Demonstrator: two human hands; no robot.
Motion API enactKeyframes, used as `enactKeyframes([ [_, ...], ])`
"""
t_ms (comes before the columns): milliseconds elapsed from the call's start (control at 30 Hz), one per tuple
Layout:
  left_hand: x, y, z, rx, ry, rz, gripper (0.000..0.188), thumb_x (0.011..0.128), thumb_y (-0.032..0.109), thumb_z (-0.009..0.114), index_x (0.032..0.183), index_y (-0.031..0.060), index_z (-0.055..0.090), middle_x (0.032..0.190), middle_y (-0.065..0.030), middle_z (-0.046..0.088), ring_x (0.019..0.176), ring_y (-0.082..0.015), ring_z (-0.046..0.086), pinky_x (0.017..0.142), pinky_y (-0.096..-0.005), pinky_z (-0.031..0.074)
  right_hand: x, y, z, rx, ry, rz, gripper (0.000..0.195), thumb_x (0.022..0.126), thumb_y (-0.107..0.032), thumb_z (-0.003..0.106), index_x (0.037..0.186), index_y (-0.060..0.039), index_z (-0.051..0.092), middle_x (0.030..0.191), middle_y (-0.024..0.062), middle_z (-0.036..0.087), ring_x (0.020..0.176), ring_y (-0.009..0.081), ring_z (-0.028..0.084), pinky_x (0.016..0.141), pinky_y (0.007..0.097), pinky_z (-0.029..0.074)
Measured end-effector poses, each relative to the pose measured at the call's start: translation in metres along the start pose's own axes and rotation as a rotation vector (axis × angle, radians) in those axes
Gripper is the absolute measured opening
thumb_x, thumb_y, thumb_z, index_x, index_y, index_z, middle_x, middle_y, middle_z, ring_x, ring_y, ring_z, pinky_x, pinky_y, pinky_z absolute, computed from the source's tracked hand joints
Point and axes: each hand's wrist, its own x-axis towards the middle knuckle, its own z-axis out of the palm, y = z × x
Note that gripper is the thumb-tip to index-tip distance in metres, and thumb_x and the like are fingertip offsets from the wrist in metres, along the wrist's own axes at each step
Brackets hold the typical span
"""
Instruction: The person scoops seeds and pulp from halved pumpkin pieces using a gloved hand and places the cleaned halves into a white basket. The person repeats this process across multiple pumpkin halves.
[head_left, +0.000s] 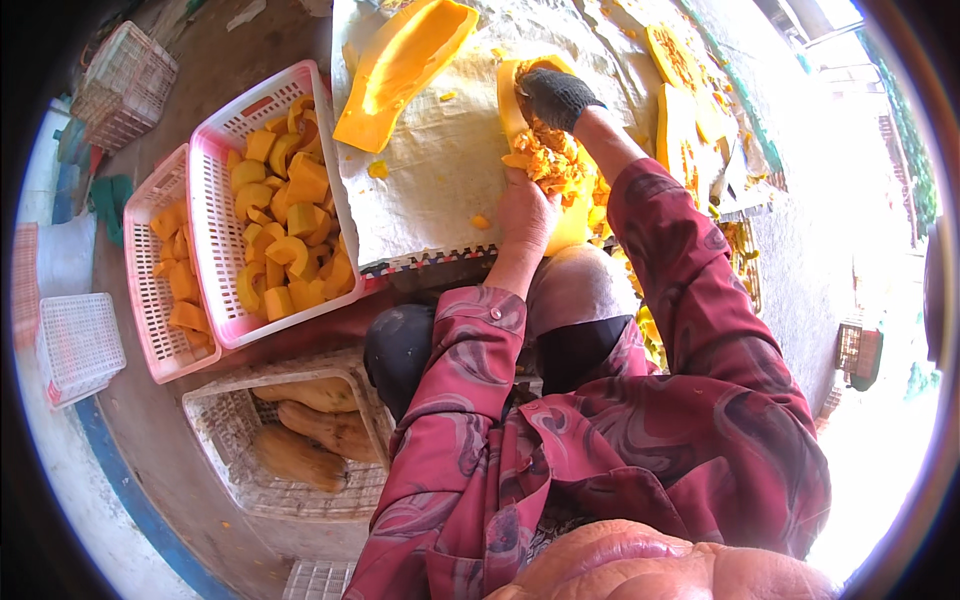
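In front of me a halved squash (511, 112) lies cut side up at the table's edge. My right hand (559, 97), in a dark knit glove, reaches into its hollow with curled fingers. Whether those fingers hold anything is hidden. Loose stringy pulp with seeds (553, 156) is heaped just below the glove. My bare left hand (529, 214) grips the near side of the squash, against the pulp, its fingertips partly hidden. To the left lies a hollowed squash half (405, 71), its cavity smooth and free of seeds.
Squash halves with seeds (679, 124) lie on the table's right. At left stand a white-pink basket (214, 202) and a pink basket (154, 315) of cut squash chunks. Below, a dirty crate (225, 472) holds whole squashes (300, 454). A sheet (427, 195) covers the table.
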Motion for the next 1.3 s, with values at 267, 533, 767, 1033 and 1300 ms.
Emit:
enactKeyframes([
  [267, 0.001, -0.008, 0.007, -0.036, 0.114, 0.096, 0.071, 0.076, 0.036, 0.08, 0.117, -0.0034, 0.038, 0.088, -0.0242, 0.069, 0.082, -0.0411, 0.069, 0.071, -0.048, 0.057, -0.059, -0.007, 0.001, -0.145, -0.025, -0.1, 0.021, 0.086, -0.023, 0.059, 0.099, -0.0096, 0.069, 0.099, 0.0153, 0.067, 0.093, 0.0359, 0.067, 0.079, 0.0443, 0.053],
  [533, 0.0, 0.003, -0.001, -0.038, -0.033, -0.03, 0.066, 0.08, 0.041, 0.074, 0.122, 0.0014, 0.041, 0.097, -0.0247, 0.068, 0.089, -0.0451, 0.065, 0.077, -0.0528, 0.053, -0.013, 0.02, -0.011, 0.055, 0.269, 0.175, 0.035, 0.093, -0.04, 0.052, 0.094, -0.0087, 0.07, 0.088, 0.0196, 0.069, 0.083, 0.0396, 0.067, 0.075, 0.0494, 0.052],
  [767, -0.003, 0.001, 0.0, -0.095, 0.011, 0.031, 0.066, 0.08, 0.036, 0.075, 0.121, -0.0022, 0.04, 0.095, -0.0273, 0.067, 0.087, -0.0449, 0.066, 0.075, -0.0514, 0.054, 0.024, -0.007, 0.017, 0.074, 0.164, 0.298, 0.026, 0.084, -0.024, 0.057, 0.094, -0.0066, 0.073, 0.091, 0.0204, 0.07, 0.088, 0.0382, 0.068, 0.079, 0.0466, 0.053],
  [1033, 0.001, 0.0, 0.0, -0.102, 0.033, -0.014, 0.064, 0.082, 0.036, 0.074, 0.121, -0.0016, 0.041, 0.094, -0.0261, 0.067, 0.087, -0.0452, 0.065, 0.076, -0.0523, 0.053, -0.003, -0.011, 0.015, 0.048, 0.07, -0.002, 0.021, 0.086, -0.02, 0.058, 0.095, -0.0069, 0.072, 0.093, 0.0195, 0.07, 0.09, 0.0376, 0.068, 0.079, 0.0455, 0.053],
  [1300, 0.005, 0.007, -0.001, -0.126, -0.043, -0.043, 0.068, 0.081, 0.038, 0.074, 0.125, 0.0001, 0.037, 0.105, -0.026, 0.065, 0.094, -0.0446, 0.064, 0.079, -0.0513, 0.053, -0.049, -0.001, -0.016, -0.21, -0.101, -0.178, 0.017, 0.084, -0.015, 0.059, 0.098, -0.0093, 0.068, 0.098, 0.0133, 0.069, 0.092, 0.034, 0.068, 0.077, 0.0438, 0.054],
])
